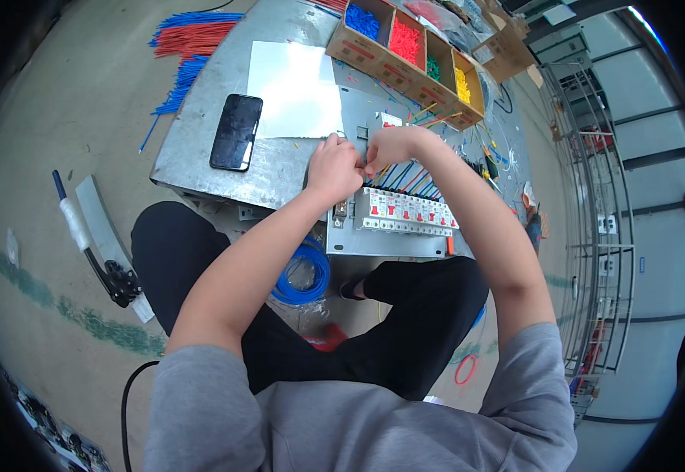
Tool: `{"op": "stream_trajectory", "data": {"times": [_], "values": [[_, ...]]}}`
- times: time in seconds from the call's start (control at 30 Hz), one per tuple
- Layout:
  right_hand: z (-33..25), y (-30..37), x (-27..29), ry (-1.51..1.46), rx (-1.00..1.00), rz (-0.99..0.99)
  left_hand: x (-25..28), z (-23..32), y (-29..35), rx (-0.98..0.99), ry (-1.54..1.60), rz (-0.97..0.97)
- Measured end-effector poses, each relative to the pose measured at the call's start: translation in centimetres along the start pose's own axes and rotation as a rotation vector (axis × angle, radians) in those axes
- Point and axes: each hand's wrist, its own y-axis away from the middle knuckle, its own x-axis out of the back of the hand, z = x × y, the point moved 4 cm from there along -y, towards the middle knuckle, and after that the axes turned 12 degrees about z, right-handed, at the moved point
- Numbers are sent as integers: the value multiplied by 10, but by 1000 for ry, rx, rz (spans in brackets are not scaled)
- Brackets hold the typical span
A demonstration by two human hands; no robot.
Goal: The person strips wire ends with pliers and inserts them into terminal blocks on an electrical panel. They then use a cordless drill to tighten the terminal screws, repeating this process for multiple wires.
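My left hand (334, 168) and my right hand (393, 147) meet over a grey metal mounting plate (385, 243), just beyond a row of white circuit breakers (407, 208) with red levers. The fingers of both are bent closed, with their tips almost touching. Whatever they pinch is too small and covered to make out. Blue, yellow and red wires (405, 176) fan out from the breakers' far side, partly under my right hand and forearm. A further white breaker (388, 120) sits on the plate beyond my right hand.
Left of the plate lie a black phone (236, 132) and a white sheet (291, 86). A divided cardboard box (405, 67) of coloured terminals stands at the back. Blue and red wire bundles (193, 39) are at far left; a coil of blue wire (323, 277) lies below the table edge.
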Motion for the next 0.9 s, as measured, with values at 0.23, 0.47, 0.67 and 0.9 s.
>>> {"op": "stream_trajectory", "data": {"times": [0.23, 0.47, 0.67, 0.9], "values": [[-1, -18, 1, 59, 68, -83, 7, -10, -18, 98, 76, 113], [4, -26, -23, 13, -21, 22, -8, -15, -26, 134, 22, 43], [-6, -16, -26, 36, -134, 238, -10, -18, -28, 204, 17, 5], [5, -24, -31, -28, 39, 45, -11, -15, -30, 236, 38, -14]]}}
